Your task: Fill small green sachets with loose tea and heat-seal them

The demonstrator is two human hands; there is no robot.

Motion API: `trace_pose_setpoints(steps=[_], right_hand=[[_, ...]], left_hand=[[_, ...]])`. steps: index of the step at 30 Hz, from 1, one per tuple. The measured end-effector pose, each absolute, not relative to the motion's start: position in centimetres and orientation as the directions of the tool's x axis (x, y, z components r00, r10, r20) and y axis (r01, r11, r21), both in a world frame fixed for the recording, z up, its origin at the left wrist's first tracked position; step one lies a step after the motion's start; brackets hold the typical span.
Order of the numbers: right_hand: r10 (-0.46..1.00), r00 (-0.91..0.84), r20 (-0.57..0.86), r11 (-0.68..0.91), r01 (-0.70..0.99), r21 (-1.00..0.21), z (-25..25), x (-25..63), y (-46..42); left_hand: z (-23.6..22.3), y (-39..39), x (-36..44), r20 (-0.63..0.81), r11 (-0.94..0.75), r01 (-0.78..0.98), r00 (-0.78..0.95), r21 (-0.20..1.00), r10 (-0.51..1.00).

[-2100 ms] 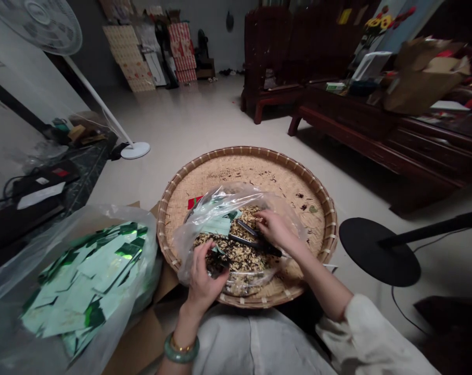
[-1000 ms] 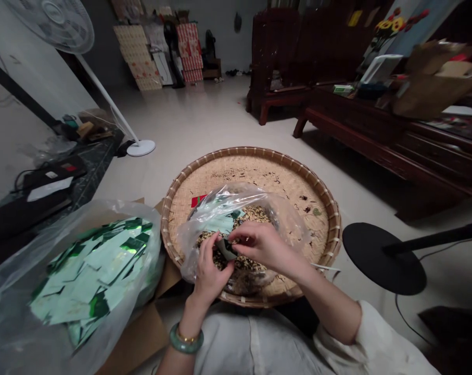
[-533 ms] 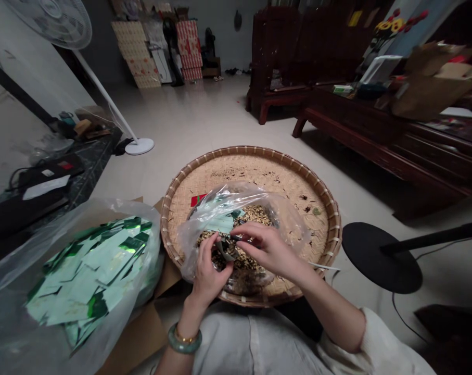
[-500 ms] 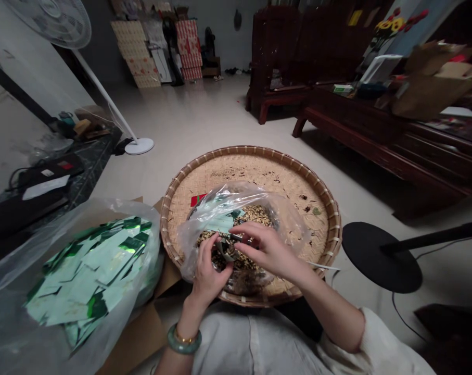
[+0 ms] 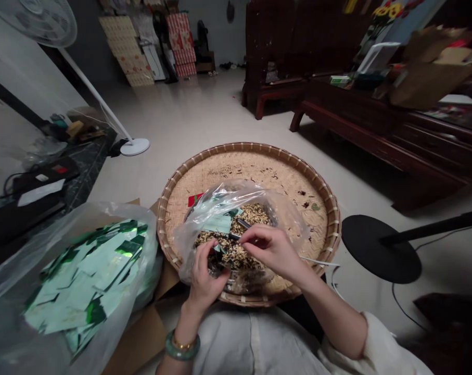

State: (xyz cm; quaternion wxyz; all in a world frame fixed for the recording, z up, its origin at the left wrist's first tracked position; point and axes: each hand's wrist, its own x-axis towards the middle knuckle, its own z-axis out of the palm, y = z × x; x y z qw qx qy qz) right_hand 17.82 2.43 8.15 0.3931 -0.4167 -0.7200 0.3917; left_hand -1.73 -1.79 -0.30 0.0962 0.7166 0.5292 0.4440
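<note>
Fingers (image 5: 257, 243), pinched on tweezers (image 5: 236, 236), inside plastic bag (image 5: 286, 219)

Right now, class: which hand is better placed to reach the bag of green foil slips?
Probably the left: the left hand sits nearer the bag of green foil slips, while the right hand lies further off, over the woven tray.

The person wears a loose white shirt (image 5: 255, 345) with a vertical placket down the front at bottom centre. Its wide, soft sleeve (image 5: 376, 346) shows at lower right. A mottled green jade bangle (image 5: 182, 350) and a thin gold bracelet (image 5: 182, 342) circle the left wrist, just below the left hand (image 5: 206, 281).
</note>
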Motion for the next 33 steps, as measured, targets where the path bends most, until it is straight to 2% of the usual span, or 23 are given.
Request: trace_pose_setpoints(steps=[4, 8, 16, 21, 27, 30, 33], right_hand=[[0.9, -0.387, 0.2, 0.338, 0.332, -0.881, 7.6, 18.3, 1.5], [0.855, -0.457, 0.246, 0.411, 0.306, -0.859, 6.7, 16.9, 0.5], [0.926, -0.265, 0.27, 0.338, 0.258, -0.905, 6.0, 17.4, 0.8], [0.925, -0.313, 0.218, 0.317, 0.314, -0.895, 5.7, 18.3, -0.1], [0.916, -0.252, 0.312, 0.381, 0.305, -0.873, 4.4, 16.3, -0.8], [0.962, -0.166, 0.215, 0.25, 0.236, -0.939, 3.4, 16.2, 0.1], [0.986, -0.165, -0.027, -0.022, 0.032, -0.999, 2.6, 16.5, 1.1]], left_hand=[[-0.4, -1.8, -1.5, 0.552, -0.432, 0.667, 0.038, 0.607, 0.833], [-0.3, -1.6, -1.0, 0.546, -0.44, 0.656, 0.051, 0.614, 0.836], [0.7, -1.5, -0.8, 0.497, -0.374, 0.668, 0.007, 0.643, 0.867], [0.6, -1.6, -0.6, 0.519, -0.378, 0.665, -0.017, 0.644, 0.855], [0.6, -1.9, 0.1, 0.527, -0.416, 0.644, 0.024, 0.642, 0.85], [1.0, -1.8, -0.4, 0.442, -0.345, 0.591, -0.021, 0.729, 0.897], [1.7, -1.6, -1.3, 0.195, -0.143, 0.444, -0.073, 0.884, 0.978]])
